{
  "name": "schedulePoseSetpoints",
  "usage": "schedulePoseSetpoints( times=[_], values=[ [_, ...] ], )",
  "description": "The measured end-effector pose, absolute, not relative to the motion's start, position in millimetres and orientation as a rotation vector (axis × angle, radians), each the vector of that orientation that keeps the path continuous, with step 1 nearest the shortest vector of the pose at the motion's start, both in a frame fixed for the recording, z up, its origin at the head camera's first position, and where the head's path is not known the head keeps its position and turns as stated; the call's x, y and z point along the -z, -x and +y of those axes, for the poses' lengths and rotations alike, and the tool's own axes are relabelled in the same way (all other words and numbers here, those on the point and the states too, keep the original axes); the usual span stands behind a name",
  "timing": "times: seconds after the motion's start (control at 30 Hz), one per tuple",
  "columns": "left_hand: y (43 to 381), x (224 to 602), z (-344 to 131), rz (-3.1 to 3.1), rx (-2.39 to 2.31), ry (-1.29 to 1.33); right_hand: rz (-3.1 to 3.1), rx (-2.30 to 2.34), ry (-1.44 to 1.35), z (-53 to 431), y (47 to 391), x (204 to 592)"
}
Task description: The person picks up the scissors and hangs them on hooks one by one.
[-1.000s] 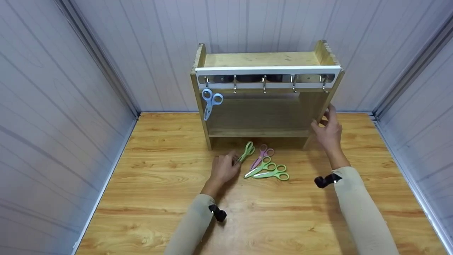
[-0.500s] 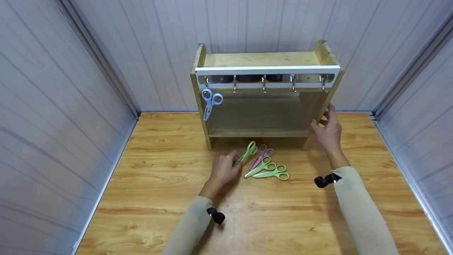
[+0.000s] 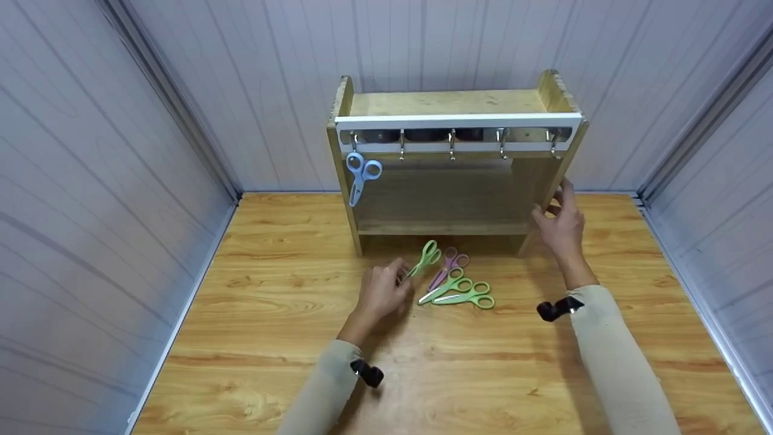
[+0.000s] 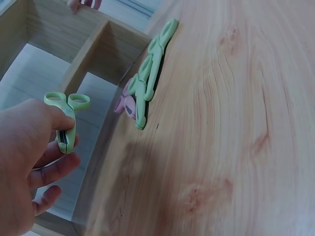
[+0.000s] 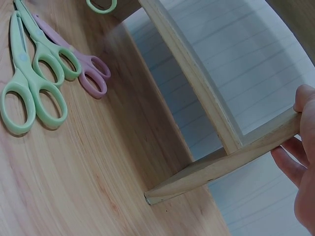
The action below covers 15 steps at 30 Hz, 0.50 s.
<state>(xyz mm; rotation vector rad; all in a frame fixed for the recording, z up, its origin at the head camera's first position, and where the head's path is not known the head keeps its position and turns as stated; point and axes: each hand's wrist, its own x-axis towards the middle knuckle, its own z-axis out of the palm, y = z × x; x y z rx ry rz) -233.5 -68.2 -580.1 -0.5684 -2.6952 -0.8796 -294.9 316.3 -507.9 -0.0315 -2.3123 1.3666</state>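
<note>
My left hand [image 3: 381,291] pinches a pair of green scissors [image 4: 67,110] by the blades, with the finger loops pointing away from the hand. Just to its right on the wooden surface lie two more green scissors [image 3: 468,296] and a pair of pink scissors [image 3: 447,268], partly overlapping. My right hand [image 3: 560,228] grips the right side panel of a wooden shelf [image 5: 236,160], thumb on the front edge and fingers behind. From the leftmost hook of the shelf's rack [image 3: 457,147] hangs a pair of blue scissors [image 3: 360,175].
Several metal hooks [image 3: 452,145] line the white-framed rack across the shelf's upper front. Pale panelled walls [image 3: 121,211] stand behind and on both sides of the wood-grain surface [image 3: 272,362].
The green scissors in my left hand have turned slightly, their loops swinging a little to the right. My left forearm has shifted slightly down and left. The right hand keeps its hold on the shelf.
</note>
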Motion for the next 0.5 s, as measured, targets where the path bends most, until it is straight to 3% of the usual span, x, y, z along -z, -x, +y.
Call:
schedulePoseSetpoints(
  times=[0.5],
  values=[
    [230, 568, -67, -2.648, 1.025, 0.601, -2.302, -1.36, 0.028, 317, 296, 510]
  ],
)
